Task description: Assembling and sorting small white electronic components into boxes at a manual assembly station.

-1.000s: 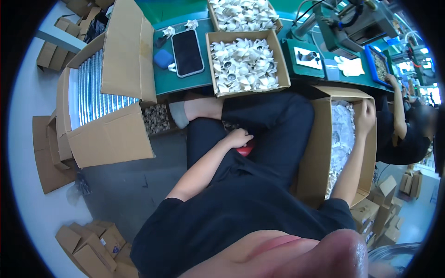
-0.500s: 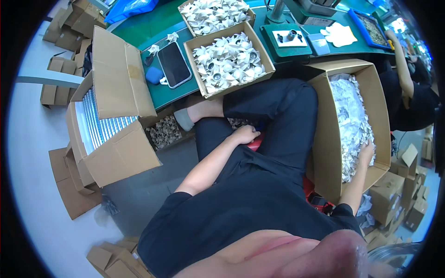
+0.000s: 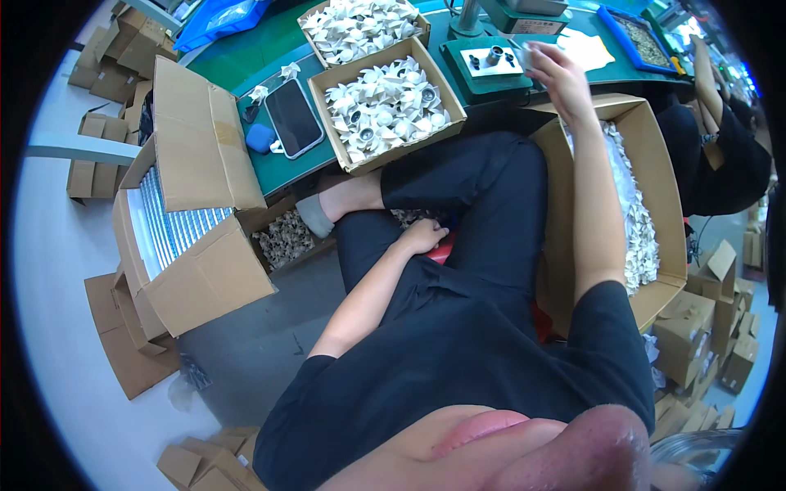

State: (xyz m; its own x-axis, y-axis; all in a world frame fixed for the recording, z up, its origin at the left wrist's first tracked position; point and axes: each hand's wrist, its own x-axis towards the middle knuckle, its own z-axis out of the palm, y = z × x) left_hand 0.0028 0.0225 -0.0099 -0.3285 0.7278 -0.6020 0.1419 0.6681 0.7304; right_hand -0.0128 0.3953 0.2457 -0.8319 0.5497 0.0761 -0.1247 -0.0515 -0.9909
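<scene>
right hand [image 3: 563,83] is up by the green fixture [image 3: 483,84], can't tell if it's gripping anything. left hand [image 3: 424,236] is curled, can't tell either. pale label [image 3: 536,27] nearby, print's too tiny.

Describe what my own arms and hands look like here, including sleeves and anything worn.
Your left arm has a plain black, short fabric sleeve, and your right arm a matching black, short fabric sleeve. Both forearms are bare. Your left hand and right hand are ungloved, and no watch, bracelet or cable shows on either wrist. Finger details are too small to tell.
</scene>
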